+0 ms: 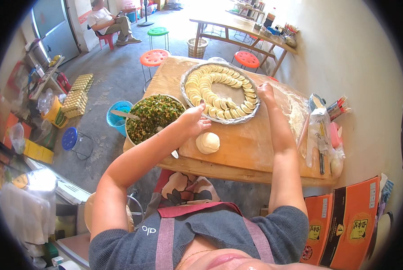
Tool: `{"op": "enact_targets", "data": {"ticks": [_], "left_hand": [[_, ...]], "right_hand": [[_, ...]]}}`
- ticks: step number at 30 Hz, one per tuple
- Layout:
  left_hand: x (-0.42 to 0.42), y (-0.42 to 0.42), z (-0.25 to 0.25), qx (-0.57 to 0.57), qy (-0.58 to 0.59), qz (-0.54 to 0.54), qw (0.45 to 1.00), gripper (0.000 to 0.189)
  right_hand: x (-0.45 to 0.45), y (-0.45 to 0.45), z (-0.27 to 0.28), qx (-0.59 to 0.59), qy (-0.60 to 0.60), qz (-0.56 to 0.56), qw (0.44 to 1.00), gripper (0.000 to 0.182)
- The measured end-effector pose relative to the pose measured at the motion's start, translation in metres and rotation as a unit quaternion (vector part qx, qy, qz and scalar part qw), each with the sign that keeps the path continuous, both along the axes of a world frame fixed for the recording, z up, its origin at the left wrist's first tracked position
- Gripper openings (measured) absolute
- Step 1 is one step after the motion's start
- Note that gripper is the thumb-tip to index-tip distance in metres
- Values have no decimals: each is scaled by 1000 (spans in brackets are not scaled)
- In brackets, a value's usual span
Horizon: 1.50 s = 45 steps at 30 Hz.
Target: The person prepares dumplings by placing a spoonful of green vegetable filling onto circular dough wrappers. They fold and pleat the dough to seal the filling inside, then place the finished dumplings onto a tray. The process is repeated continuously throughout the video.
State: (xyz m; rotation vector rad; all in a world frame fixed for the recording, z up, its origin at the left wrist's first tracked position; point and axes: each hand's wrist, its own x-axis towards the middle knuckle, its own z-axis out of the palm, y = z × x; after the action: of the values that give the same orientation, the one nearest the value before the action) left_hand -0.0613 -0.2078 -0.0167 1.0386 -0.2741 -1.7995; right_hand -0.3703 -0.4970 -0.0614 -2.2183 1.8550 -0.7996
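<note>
A round tray [233, 120], its rim covered in foil, holds rings of pale half-moon dumplings [204, 89], with a bare patch in the middle. My right hand [266, 92] is closed at the tray's right rim. At the near left rim is my left hand [195, 120], palm turned up and fingers apart, the thumb reaching over the edge by the dumplings. Just below it, a pale rounded stack of dough [208, 143] sits on the wooden board [245, 148]. A large bowl of chopped green filling [154, 114] stands to the left, partly hidden by my forearm.
Flour [290, 104] is spread over the board's right side. A knife [322, 163] and plastic bags [318, 128] lie at the right edge. A blue bucket [115, 123] stands left of the table. Stools [155, 58] are beyond it, and a person [108, 23] sits farther back.
</note>
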Motion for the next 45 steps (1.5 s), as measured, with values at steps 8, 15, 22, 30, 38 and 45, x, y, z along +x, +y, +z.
{"op": "enact_targets", "data": {"ticks": [8, 15, 22, 30, 38, 45], "left_hand": [[30, -53, 2, -91, -6, 65, 994, 74], [46, -48, 49, -198, -73, 134, 968, 91], [30, 1, 59, -289, -88, 89, 949, 70], [69, 153, 51, -326, -207, 146, 911, 20], [57, 222, 0, -298, -294, 230, 879, 18], [36, 224, -6, -278, -270, 199, 900, 16]], "right_hand": [[-24, 47, -4, 190, -213, 7, 958, 26], [6, 183, -4, 313, -557, -58, 767, 24], [65, 260, 6, 371, -639, 41, 672, 27], [81, 320, 58, 189, -48, 199, 960, 32], [114, 353, 34, -169, -66, 367, 912, 23], [118, 346, 49, 54, -201, 167, 964, 9]]}}
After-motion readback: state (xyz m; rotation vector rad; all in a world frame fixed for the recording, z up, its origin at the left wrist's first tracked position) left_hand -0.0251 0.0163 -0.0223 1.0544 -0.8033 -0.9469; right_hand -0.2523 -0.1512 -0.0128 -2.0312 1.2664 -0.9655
